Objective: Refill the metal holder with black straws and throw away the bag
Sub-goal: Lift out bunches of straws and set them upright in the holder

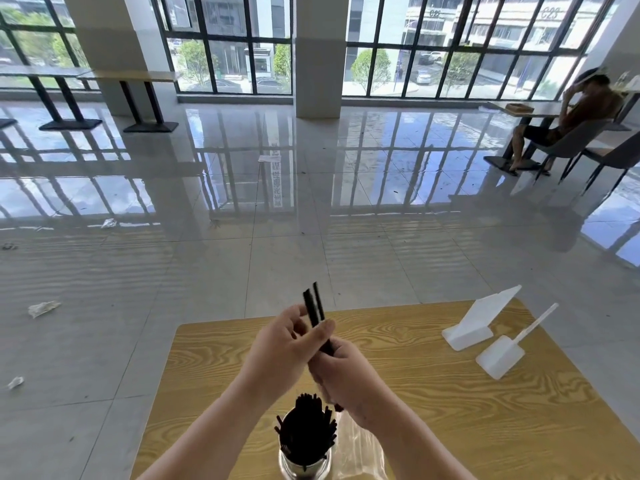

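A metal holder (304, 467) stands at the near edge of the wooden table (433, 410), packed with several black straws (306, 431). Above it, both hands hold a few more black straws (314, 306) that point up and away. My left hand (287, 344) pinches them near the middle between thumb and fingers. My right hand (341, 372) grips their lower part, and a short end pokes out below the fist. A clear plastic bag (360, 448) lies flat on the table just right of the holder, partly hidden by my right forearm.
A white sign stand (479, 322) and a white flat stand with a thin stick (502, 355) sit at the table's far right. Paper scraps (43, 308) litter the tiled floor at left. A person (571, 116) sits at a far table, back right.
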`<state>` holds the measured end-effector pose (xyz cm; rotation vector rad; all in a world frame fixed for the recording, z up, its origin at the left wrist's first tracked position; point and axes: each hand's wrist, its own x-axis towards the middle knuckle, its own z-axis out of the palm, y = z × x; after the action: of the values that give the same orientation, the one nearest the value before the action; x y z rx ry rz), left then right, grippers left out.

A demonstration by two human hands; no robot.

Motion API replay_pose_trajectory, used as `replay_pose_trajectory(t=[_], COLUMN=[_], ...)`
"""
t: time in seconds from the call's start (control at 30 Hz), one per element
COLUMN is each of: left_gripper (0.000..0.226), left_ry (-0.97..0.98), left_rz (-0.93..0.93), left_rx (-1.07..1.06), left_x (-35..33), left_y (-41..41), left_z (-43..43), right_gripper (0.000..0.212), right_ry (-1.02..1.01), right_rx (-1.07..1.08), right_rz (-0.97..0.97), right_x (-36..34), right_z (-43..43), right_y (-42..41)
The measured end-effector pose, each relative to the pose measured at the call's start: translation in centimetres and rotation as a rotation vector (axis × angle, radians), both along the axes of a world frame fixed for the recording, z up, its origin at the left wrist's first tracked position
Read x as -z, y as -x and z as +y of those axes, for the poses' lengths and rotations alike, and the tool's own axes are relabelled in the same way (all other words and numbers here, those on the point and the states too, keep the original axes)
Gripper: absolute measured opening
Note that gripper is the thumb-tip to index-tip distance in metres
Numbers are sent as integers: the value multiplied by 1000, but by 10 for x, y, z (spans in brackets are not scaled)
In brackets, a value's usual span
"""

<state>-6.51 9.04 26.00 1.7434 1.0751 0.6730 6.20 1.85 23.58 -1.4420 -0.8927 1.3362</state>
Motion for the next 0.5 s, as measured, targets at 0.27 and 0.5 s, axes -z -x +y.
replay_pose_trajectory(t=[0.27, 0.5], left_gripper=[25, 10], left_ry=[-51, 10], left_rz=[191, 292], left_rx=[110, 191], left_x=[24, 47], left_y=[13, 13], left_z=[13, 5], right_gripper=[32, 15], right_ry=[-56, 89], right_rx=[-211, -262], right_rz=[-700, -792], right_x=[19, 54], right_z=[5, 2], right_y=[-3, -11])
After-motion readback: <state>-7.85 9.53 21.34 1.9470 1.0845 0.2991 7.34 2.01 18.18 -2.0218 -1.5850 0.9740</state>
